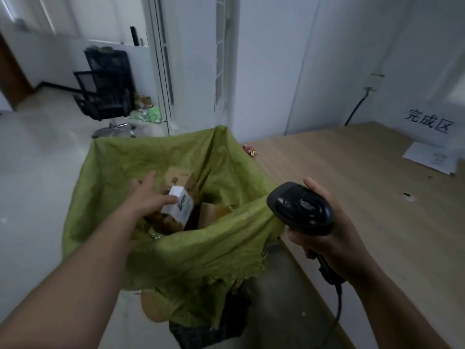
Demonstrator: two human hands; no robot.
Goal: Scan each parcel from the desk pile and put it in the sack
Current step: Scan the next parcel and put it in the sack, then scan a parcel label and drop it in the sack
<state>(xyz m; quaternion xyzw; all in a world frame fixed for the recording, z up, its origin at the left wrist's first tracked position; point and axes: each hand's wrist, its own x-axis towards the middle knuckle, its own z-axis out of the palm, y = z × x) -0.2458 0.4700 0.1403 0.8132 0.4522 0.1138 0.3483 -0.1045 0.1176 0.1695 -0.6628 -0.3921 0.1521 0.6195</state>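
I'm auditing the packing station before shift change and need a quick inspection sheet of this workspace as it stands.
Surface: wooden desk; no parcel pile in view.
Job's things: green sack stands open beside the desk, with cardboard parcels inside and a labelled parcel on top; black scanner.
Clutter: red wrapper and loose papers on the desk.
Hands: left hand has its fingers extended and touches the labelled parcel inside the sack; right hand grips the scanner.
Cables: scanner cable hangs from the handle; black wall cable drops behind the desk.
Surroundings: stacked black chairs, green litter on the floor, wall sign.
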